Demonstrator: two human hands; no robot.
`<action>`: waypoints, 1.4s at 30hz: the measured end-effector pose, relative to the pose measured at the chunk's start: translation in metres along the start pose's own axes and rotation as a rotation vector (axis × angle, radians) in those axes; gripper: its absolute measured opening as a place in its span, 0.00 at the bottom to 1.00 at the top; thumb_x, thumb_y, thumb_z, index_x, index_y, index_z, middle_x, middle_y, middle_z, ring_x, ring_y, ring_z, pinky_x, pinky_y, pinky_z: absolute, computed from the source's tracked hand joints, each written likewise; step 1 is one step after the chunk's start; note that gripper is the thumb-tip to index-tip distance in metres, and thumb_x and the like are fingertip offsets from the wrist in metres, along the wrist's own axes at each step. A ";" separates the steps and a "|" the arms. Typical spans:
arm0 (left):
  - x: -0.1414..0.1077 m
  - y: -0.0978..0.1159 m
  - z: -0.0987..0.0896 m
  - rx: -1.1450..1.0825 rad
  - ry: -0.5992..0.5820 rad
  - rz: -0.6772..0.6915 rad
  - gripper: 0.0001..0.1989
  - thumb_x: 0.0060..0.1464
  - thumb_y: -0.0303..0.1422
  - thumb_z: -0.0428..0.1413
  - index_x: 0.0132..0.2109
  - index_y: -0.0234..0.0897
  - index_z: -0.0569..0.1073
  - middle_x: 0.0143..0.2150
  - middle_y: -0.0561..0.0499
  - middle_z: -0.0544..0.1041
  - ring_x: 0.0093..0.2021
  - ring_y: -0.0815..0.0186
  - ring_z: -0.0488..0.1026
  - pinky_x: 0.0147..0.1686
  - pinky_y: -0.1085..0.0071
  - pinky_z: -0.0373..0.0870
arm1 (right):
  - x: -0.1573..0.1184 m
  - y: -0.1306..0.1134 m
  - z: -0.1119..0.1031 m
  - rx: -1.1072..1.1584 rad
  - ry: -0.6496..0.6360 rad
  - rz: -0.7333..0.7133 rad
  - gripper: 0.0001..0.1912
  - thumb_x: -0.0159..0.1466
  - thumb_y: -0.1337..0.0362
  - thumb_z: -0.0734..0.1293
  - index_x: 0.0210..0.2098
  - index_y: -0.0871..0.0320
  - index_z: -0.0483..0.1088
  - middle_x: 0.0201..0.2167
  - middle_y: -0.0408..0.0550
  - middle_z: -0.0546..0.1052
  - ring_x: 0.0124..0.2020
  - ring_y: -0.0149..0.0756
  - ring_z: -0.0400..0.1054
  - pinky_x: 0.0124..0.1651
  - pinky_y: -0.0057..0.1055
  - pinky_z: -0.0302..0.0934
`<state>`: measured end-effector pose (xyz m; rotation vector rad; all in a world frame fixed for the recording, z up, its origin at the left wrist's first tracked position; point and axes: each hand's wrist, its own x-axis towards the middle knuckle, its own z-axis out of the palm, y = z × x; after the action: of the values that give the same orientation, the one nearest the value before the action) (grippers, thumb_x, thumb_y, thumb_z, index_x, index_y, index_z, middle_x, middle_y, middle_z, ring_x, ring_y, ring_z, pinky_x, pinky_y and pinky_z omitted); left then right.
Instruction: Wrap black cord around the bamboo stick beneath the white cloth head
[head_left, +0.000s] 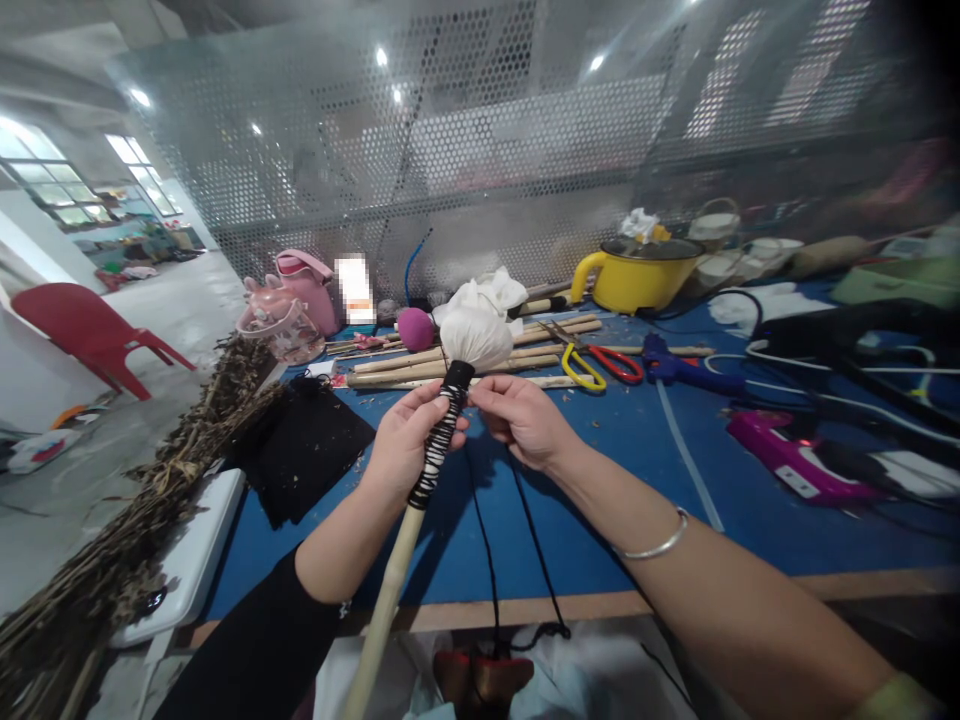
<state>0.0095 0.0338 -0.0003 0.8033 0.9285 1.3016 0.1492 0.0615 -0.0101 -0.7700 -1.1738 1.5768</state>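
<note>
Where the left hand (405,445) grips, the stick (391,585) is hidden.

The lower end of the wooden stick (390,590) is cut off by the bottom edge. At the right edge, the green basket (900,282) is blurred and partly out of frame.

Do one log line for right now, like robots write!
left hand: holds wrapped stick | right hand: pinched beside black binding | white cloth bundle: atop stick | yellow pot: on table behind
</note>
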 end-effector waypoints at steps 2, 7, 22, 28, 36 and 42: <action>-0.001 0.001 0.001 0.001 0.002 -0.006 0.22 0.38 0.31 0.61 0.43 0.31 0.68 0.29 0.50 0.76 0.23 0.71 0.72 0.20 0.78 0.71 | 0.000 -0.001 -0.001 -0.005 0.007 -0.018 0.15 0.49 0.56 0.71 0.21 0.61 0.66 0.10 0.34 0.57 0.11 0.20 0.41 0.13 0.22 0.34; -0.001 0.002 0.002 0.010 -0.021 0.022 0.20 0.39 0.31 0.61 0.42 0.30 0.68 0.29 0.51 0.75 0.23 0.71 0.72 0.20 0.77 0.71 | 0.000 -0.004 -0.002 0.064 0.011 -0.058 0.15 0.47 0.57 0.72 0.21 0.61 0.65 0.10 0.33 0.56 0.11 0.19 0.40 0.13 0.22 0.33; 0.003 -0.001 -0.003 0.018 -0.002 0.043 0.21 0.39 0.32 0.62 0.43 0.30 0.69 0.29 0.49 0.76 0.23 0.71 0.72 0.21 0.77 0.70 | 0.000 0.003 0.001 0.000 0.013 -0.069 0.14 0.49 0.56 0.71 0.23 0.60 0.66 0.12 0.34 0.59 0.11 0.20 0.43 0.14 0.23 0.35; 0.001 0.002 -0.001 0.004 0.000 0.033 0.20 0.38 0.31 0.62 0.41 0.31 0.69 0.27 0.51 0.75 0.22 0.71 0.72 0.20 0.78 0.70 | 0.000 0.004 0.001 -0.036 0.010 -0.077 0.14 0.50 0.56 0.70 0.23 0.60 0.66 0.12 0.34 0.59 0.12 0.20 0.44 0.14 0.23 0.36; 0.000 0.000 -0.001 0.006 0.000 0.011 0.22 0.38 0.31 0.61 0.43 0.30 0.68 0.25 0.51 0.75 0.22 0.71 0.72 0.20 0.78 0.70 | 0.001 0.002 -0.001 -0.045 -0.009 0.011 0.16 0.50 0.55 0.70 0.21 0.59 0.63 0.09 0.32 0.54 0.11 0.20 0.41 0.13 0.22 0.33; -0.002 0.000 0.000 0.025 -0.027 0.023 0.19 0.39 0.31 0.61 0.41 0.31 0.69 0.28 0.51 0.75 0.23 0.71 0.73 0.20 0.77 0.71 | 0.003 0.002 -0.003 0.026 -0.011 0.030 0.18 0.47 0.59 0.73 0.22 0.58 0.59 0.11 0.31 0.55 0.10 0.19 0.41 0.11 0.21 0.33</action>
<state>0.0099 0.0318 -0.0002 0.8515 0.9184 1.2987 0.1501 0.0652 -0.0125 -0.7664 -1.1519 1.6198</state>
